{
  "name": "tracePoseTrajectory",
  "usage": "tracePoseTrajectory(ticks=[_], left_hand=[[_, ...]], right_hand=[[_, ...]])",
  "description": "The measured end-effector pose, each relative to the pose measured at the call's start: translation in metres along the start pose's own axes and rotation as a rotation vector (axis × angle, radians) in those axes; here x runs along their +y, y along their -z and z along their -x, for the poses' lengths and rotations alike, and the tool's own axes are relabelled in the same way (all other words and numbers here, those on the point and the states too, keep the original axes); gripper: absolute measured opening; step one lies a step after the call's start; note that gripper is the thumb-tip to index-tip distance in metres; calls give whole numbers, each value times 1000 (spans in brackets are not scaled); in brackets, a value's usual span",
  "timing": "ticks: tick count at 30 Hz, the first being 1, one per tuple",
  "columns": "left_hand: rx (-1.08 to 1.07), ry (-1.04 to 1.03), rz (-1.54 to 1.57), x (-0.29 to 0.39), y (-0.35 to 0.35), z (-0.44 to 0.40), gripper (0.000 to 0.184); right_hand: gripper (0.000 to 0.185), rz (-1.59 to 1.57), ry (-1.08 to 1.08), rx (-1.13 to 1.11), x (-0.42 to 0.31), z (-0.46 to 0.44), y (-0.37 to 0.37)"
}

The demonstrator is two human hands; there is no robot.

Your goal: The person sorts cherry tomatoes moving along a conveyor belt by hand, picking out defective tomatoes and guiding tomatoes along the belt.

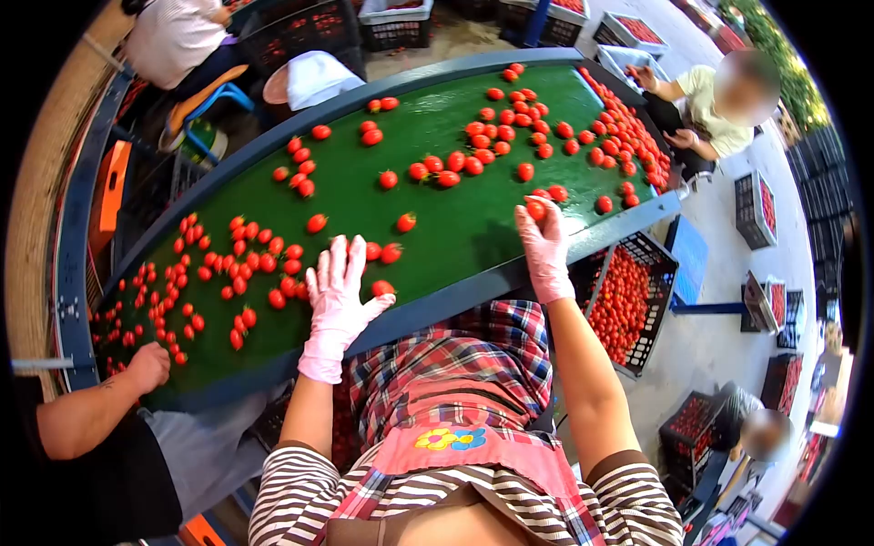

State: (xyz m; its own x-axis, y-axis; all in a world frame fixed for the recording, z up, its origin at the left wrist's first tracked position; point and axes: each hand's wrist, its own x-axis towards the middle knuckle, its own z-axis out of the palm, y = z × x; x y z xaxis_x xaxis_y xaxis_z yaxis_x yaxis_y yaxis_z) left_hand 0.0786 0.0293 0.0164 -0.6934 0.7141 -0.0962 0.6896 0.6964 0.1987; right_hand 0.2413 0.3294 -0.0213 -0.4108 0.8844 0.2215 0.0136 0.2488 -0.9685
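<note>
Many small red cherry tomatoes [447, 179] lie scattered over a green conveyor belt [437, 264]. My left hand [337, 296], in a pale pink glove, is spread flat just above the belt near its front edge. Its fingers are apart and hold nothing, with a few tomatoes beside the fingertips and thumb. Farther right, my right hand [545, 255], gloved the same way, has a cherry tomato [535, 211] pinched at its fingertips over the belt. More tomatoes lie just beyond those fingertips. A dense pile of tomatoes [628, 136] fills the belt's right end.
A blue metal rail [492, 281] edges the belt. A black crate [662, 289] of tomatoes stands below on my right. At left a co-worker's bare hand [148, 368] rests by the belt; another person [719, 118] sits at the far right end. Filled crates [756, 211] stand on the floor.
</note>
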Motion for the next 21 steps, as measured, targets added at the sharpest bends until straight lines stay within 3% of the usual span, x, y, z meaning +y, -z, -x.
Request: tracePoseTrajectory(ticks=[1, 3, 6, 9, 11, 12, 13, 15, 16, 18, 19, 20, 21], left_hand=[[3, -15, -16, -1, -1, 0, 106], [94, 77, 30, -10, -12, -3, 99], [250, 174, -58, -42, -19, -15, 91], [417, 403, -106, -88, -10, -12, 80], [385, 625, -112, -114, 4, -2, 76], [502, 644, -200, -136, -13, 8, 71], [443, 714, -172, -130, -5, 19, 72], [418, 601, 128, -139, -14, 33, 73], [598, 395, 80, -140, -31, 30, 74], [487, 403, 124, -96, -28, 16, 71], [388, 400, 221, -74, -17, 5, 72], [444, 313, 193, -65, -29, -10, 70], [499, 225, 165, -59, -40, -25, 68]], right_hand=[[33, -169, 10, 67, 1, 0, -5], [32, -322, -279, 204, -16, 4, 19], [22, -526, -260, 389, -30, 7, 63], [18, -766, -305, 530, -21, -4, 128], [25, -1129, -403, 516, 30, -14, 198], [30, -1305, -462, 526, 56, -19, 233], [31, -1309, -562, 677, 58, -20, 241], [27, -1175, -465, 315, 88, -14, 248], [25, -908, -362, 311, 52, -12, 197], [29, -456, -235, 401, -8, -5, 102], [27, -217, -192, 304, -25, 0, 64], [21, -154, -236, 138, -46, 9, 39], [18, 23, -111, -4, -24, 7, 23]])
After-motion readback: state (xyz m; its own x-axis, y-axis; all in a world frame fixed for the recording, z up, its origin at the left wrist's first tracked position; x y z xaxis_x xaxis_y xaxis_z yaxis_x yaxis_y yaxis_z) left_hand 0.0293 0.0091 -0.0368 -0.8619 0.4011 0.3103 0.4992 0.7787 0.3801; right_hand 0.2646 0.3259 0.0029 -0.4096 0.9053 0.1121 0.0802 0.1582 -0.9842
